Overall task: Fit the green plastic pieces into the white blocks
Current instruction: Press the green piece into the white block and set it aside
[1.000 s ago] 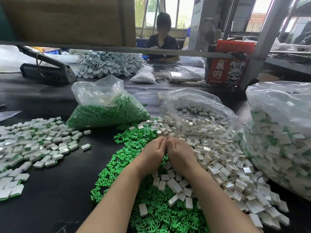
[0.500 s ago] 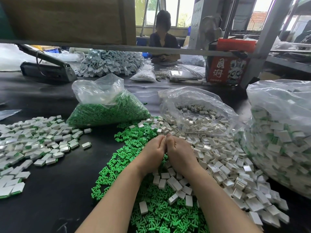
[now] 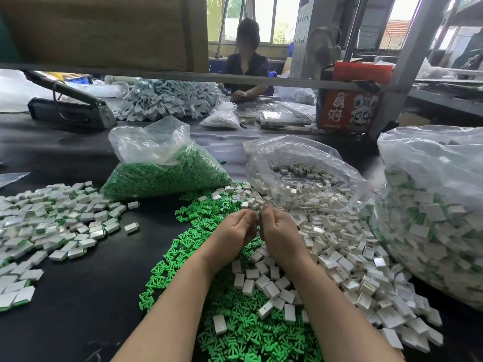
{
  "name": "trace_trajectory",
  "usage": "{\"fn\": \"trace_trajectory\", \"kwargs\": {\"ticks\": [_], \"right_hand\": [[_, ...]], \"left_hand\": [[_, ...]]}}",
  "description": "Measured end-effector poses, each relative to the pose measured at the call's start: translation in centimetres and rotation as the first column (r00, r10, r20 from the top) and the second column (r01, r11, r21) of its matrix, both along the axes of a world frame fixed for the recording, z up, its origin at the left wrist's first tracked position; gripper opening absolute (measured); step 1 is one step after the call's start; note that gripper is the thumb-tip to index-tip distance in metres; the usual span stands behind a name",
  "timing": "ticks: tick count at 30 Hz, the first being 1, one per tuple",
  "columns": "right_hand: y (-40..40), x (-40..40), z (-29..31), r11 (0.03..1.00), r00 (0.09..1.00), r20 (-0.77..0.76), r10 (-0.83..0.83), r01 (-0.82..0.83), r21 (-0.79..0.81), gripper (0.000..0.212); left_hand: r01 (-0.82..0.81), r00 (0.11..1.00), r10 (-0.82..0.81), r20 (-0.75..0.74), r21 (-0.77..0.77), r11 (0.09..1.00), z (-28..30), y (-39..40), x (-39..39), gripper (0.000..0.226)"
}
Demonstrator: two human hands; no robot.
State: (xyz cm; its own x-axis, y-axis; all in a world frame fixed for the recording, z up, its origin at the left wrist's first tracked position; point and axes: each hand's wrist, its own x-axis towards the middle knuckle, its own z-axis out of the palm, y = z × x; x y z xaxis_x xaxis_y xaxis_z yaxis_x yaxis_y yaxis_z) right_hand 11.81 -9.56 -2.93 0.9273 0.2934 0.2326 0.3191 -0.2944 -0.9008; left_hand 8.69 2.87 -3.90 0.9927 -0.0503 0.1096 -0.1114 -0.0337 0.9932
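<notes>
Forearms reach over the loose green pieces (image 3: 235,335); I see my left hand (image 3: 232,231) and right hand (image 3: 279,231) curled fingertip to fingertip, pinching something I cannot make out. White blocks (image 3: 339,257) lie right of the green pieces, with the green-filled bag (image 3: 164,176) beyond.

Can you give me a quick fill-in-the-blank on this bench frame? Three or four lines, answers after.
1. The loose green pieces lie on a ____ tabletop.
2. The bag of green pieces is made of clear ____.
3. The left hand and right hand meet above the ____ pile of green pieces and white blocks.
4. The red carton stands at the far ____ of the bench.

Answers: black; plastic; mixed; right
</notes>
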Motion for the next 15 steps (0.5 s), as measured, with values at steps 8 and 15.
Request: {"fn": "trace_trajectory", "kwargs": {"ticks": [8,15], "right_hand": [[0.1,-0.06,-0.32,0.983,0.989,0.132,-0.066,0.087,-0.159,0.045],[0.21,-0.19,-0.31,0.962,0.979,0.203,-0.025,0.079,-0.261,0.047]], "left_hand": [[-0.076,0.997,0.077,-0.014,0.028,0.997,0.38,-0.82,0.16,0.026],[-0.086,0.996,0.086,0.003,0.11,0.99,0.22,-0.91,0.17,0.027]]}}
